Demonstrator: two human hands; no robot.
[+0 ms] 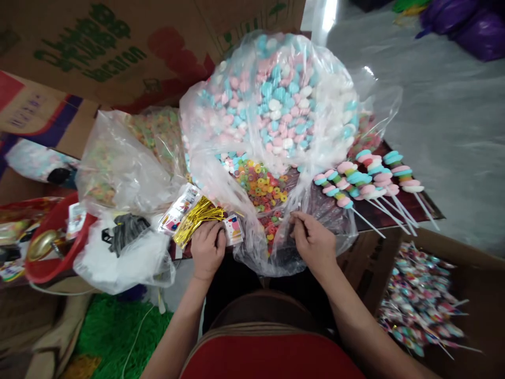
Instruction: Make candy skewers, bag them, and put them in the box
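Note:
My left hand (pixel 208 248) rests with bent, closed fingers at the near edge of a bundle of gold twist ties (pixel 201 216). Its fingertips are hidden, so what they grip is unclear. Small printed cards or packets (pixel 233 230) lie beside it. My right hand (pixel 314 241) is closed in a pinch by the rim of a clear plastic bag (pixel 294 260); whatever is between its fingers is too small to make out. Colourful ring gummies (pixel 262 184) lie in the bag's opening. Behind them bulges a large bag of pink, blue and white candies (pixel 276 105).
Candy skewers on white sticks (pixel 371 176) lie at the table's right. Below stands a carton (pixel 465 273) holding wrapped skewers (pixel 420 295). At left are a red basket (pixel 84 231), a white plastic bag (pixel 122 271) and a bagged gummy pile (pixel 102 173). A large cardboard box (pixel 169 31) stands behind.

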